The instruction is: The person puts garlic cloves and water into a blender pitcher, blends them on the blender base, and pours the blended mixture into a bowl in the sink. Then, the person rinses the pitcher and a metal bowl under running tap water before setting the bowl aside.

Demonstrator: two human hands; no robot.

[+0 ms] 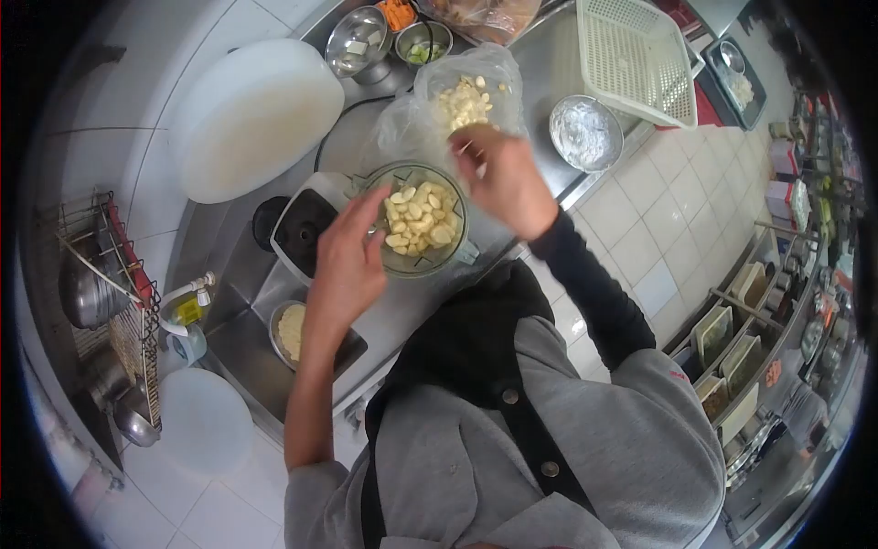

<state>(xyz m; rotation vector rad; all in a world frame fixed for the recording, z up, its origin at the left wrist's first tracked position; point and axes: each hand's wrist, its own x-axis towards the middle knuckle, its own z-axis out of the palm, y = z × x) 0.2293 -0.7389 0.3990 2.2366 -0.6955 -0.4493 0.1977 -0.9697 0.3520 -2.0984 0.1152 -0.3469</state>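
Peeled garlic cloves (422, 218) fill much of a clear blender jar (465, 206) standing on the steel counter. At the jar's left rim is my left hand (355, 242), its fingers stretched and thumb apart, with no clove visible in it. My right hand (508, 178) hovers between the jar and a clear plastic bag (498, 69), fingers bent together; anything inside them is hidden. More garlic cloves (464, 102) lie in that open bag. Left of the jar is the blender base (306, 229), partly behind my left hand.
A white basin (261, 119) stands at the upper left, above the sink (233, 343). A bowl of pale food (291, 331) is in the sink. Metal bowls (357, 44) sit at the back, with a metal bowl (586, 134) and white basket (636, 59) to the right.
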